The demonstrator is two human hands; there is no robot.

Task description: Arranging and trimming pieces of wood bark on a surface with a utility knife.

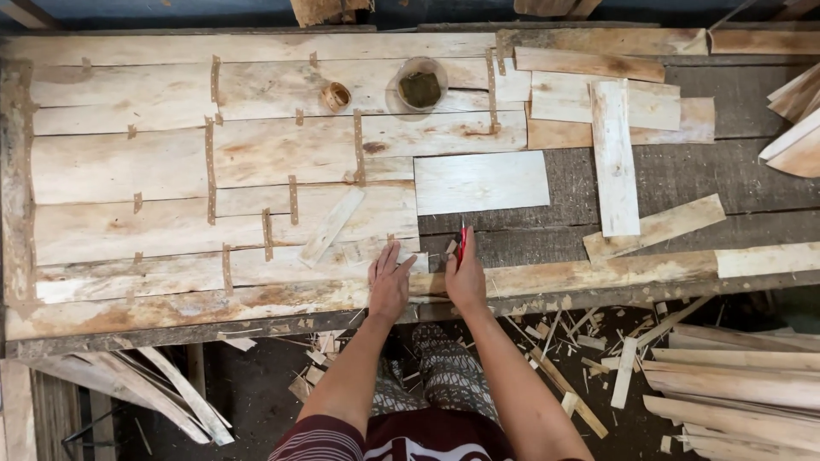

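Note:
My left hand (390, 282) lies flat with fingers spread on thin wood veneer sheets (171, 179) joined with brown tape strips on a workbench (649, 179). My right hand (465, 273) grips a small red-handled cutter (462, 240), blade pointing away, at the right edge of the joined sheets. A separate pale rectangular veneer piece (481, 181) lies just beyond the cutter. A narrow veneer strip (331, 225) lies slanted on the sheets.
A roll of brown tape (336, 96) and a small clear bowl with dark contents (421, 85) sit at the back. Loose veneer strips (614, 154) lie on the right of the bench. Offcuts and scraps (735, 384) litter the floor below.

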